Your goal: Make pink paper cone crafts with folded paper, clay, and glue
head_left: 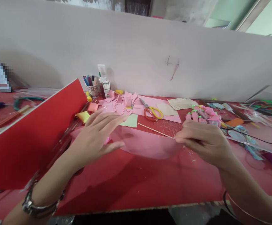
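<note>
My right hand [201, 142] is closed in a pinch on one end of a thin wooden stick [156, 130], which points up and to the left. Below the stick, a sheet of pink paper [150, 145] lies on the red table. With fingers stretched out, my left hand [98, 134] hovers over the left part of that sheet and holds nothing. A small bright pink thing [107, 140] shows partly behind its thumb. Beyond the stick are scissors [153, 113] with red and yellow handles, and a pale green paper piece [130, 121].
Pink paper scraps [119, 104] lie at the back, near a cup of pens [93, 90] and a bottle [104, 82]. A red board [39, 134] leans on the left. Small pink crafted pieces [203, 114] cluster beyond my right hand. A white partition [136, 53] stands behind.
</note>
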Action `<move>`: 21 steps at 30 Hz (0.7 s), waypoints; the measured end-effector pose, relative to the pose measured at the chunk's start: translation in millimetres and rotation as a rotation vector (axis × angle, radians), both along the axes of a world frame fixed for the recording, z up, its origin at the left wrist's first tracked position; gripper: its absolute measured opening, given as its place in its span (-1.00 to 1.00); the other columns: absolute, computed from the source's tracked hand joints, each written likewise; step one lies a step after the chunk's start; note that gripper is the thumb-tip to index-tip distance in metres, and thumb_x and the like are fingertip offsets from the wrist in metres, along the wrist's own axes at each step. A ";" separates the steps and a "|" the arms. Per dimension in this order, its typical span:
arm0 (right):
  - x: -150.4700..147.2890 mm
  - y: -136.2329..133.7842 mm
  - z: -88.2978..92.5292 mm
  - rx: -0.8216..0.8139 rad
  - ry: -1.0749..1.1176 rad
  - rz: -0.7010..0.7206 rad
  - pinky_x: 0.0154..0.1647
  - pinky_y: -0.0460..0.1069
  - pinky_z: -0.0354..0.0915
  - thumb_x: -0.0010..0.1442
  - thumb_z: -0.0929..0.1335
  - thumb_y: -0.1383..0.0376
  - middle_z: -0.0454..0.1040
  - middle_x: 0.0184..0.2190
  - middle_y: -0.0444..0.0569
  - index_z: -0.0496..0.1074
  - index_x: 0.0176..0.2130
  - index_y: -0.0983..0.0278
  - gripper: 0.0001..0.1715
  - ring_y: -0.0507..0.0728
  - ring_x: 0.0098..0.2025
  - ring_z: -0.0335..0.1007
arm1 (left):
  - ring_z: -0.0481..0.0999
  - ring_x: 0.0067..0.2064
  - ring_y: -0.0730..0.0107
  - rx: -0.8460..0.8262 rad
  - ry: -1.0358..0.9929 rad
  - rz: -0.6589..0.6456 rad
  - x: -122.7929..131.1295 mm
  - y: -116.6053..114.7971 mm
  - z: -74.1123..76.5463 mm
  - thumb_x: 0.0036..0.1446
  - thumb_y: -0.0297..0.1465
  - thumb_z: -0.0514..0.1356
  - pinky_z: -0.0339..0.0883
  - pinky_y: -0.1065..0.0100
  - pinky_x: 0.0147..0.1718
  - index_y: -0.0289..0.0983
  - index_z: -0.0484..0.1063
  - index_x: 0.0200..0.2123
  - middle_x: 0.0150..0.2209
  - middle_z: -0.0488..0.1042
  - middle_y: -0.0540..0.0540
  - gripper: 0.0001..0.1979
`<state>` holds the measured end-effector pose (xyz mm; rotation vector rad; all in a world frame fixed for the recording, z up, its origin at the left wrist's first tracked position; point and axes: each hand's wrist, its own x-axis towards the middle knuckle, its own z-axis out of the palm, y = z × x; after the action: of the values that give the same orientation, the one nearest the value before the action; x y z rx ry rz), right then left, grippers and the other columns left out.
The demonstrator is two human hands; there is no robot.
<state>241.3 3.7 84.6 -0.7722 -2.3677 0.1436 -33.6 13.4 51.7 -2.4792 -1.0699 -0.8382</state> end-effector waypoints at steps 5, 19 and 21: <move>-0.8 8.7 1.7 0.074 -0.005 -0.128 -0.46 -0.05 0.09 0.15 0.20 0.33 0.31 -0.62 -0.16 0.32 -0.51 0.22 -0.76 -0.02 -0.56 0.15 | 0.41 -0.35 0.42 -0.075 -0.070 -0.115 -0.4 -0.7 -1.9 0.17 -0.35 -0.04 0.20 0.36 -0.27 -0.23 0.38 -0.46 -0.46 0.48 0.03 -0.74; -70.6 14.1 -27.8 0.256 -0.104 -0.071 -0.38 -0.09 0.09 -0.03 0.16 0.46 0.23 -0.69 -0.19 0.29 -0.59 0.29 -0.78 -0.05 -0.58 0.03 | 0.07 -0.68 0.61 -0.342 -0.136 -0.039 38.6 -11.0 9.3 0.07 -0.46 -0.04 -0.07 0.52 -0.69 -0.30 0.15 -0.74 -0.76 0.06 0.13 -0.66; -66.7 16.7 -28.9 0.208 -0.100 -0.035 -0.44 -0.11 0.07 -0.06 0.16 0.46 0.19 -0.71 -0.22 0.25 -0.62 0.29 -0.80 -0.07 -0.61 -0.03 | 0.02 -0.68 0.61 -0.406 -0.162 -0.037 37.7 -11.8 8.2 0.05 -0.48 -0.03 -0.13 0.52 -0.71 -0.30 0.09 -0.75 -0.74 -0.01 0.13 -0.66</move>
<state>174.7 20.5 55.7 -0.7341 -2.4133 -0.1574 4.2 1.6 60.0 -2.8053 -1.3717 -0.9219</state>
